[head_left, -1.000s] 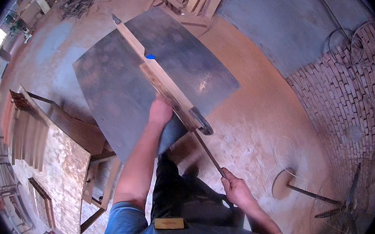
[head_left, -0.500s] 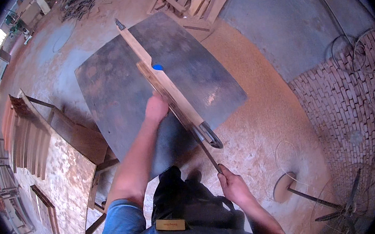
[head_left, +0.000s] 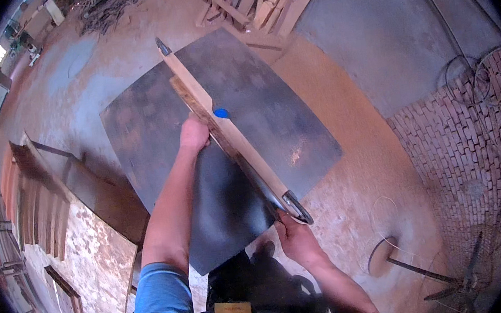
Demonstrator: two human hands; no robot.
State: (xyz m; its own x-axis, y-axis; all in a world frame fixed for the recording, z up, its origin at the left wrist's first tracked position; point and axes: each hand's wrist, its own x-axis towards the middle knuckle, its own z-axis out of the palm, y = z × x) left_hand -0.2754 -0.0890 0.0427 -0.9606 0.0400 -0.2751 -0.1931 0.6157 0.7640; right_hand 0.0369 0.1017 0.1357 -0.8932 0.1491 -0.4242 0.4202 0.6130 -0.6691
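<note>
A broad, smooth dark-grey board point(head_left: 268, 87), 4-sided with lens-curved edges, lies beneath and beyond both hands. Well left of the left hand is a panel point(head_left: 102, 257) with a blotchy, pale surface. Right of the right hand are rough reddish bricks point(head_left: 438, 137) and a dark-bladed fan point(head_left: 473, 261), its lower part fading into the black rim.

A long, pale wooden bar point(head_left: 254, 159) slants from beyond the left hand to just above the right. Beside it runs a darker brown wooden strip point(head_left: 183, 93). The left hand point(head_left: 193, 132) grips this strip, its fingertips mostly hidden. The right hand point(head_left: 298, 237) is clenched around the near end of a thin dark piece point(head_left: 260, 187) — metal or wood, hard to say — and covers that end.

A dark, rounded loop point(head_left: 297, 206) caps the bar above the right hand. A half-round blue piece point(head_left: 220, 113) sits right of the left hand. Between the forearms, a tan rectangular tag point(head_left: 232, 309) carries marks too small to read.
</note>
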